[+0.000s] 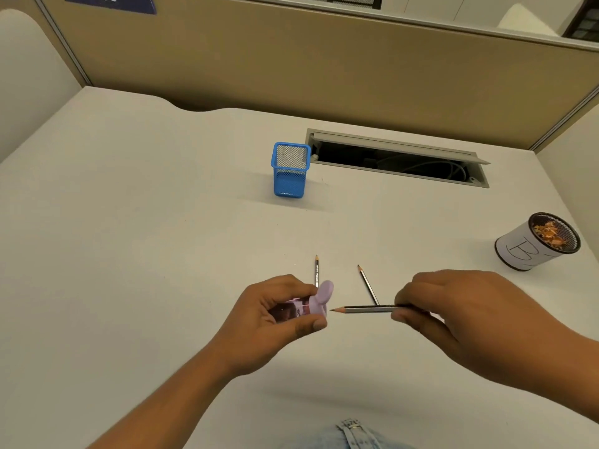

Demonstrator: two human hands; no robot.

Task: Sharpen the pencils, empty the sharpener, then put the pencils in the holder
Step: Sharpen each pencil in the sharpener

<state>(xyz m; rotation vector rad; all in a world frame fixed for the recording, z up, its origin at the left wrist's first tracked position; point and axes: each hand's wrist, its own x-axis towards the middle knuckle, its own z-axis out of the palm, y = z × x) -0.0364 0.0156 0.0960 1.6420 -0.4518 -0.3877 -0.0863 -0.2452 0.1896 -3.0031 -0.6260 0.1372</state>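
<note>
— Left hand [278,314]?
— Wrapped around a lilac sharpener [306,306], lying sideways, near the desk's [129,222] front edge, round lilac end turned toward the right.
— Right hand [453,306]?
— Pinched shut on a pencil [366,308], held level, sharpened tip aimed at the sharpener, just short of touching.
— Other pencils?
— Two flat on the desk: one [317,270] partly hidden behind the sharpener, tip toward the far edge; another [368,283] angled, passing under the held one (both look sharpened).
— Holder?
— Blue mesh holder [289,176], upright, toward the far edge, beside an open cable slot [398,160].
— Anything else?
— White-wrapped cup [534,244] holding shavings, near the right edge.
</note>
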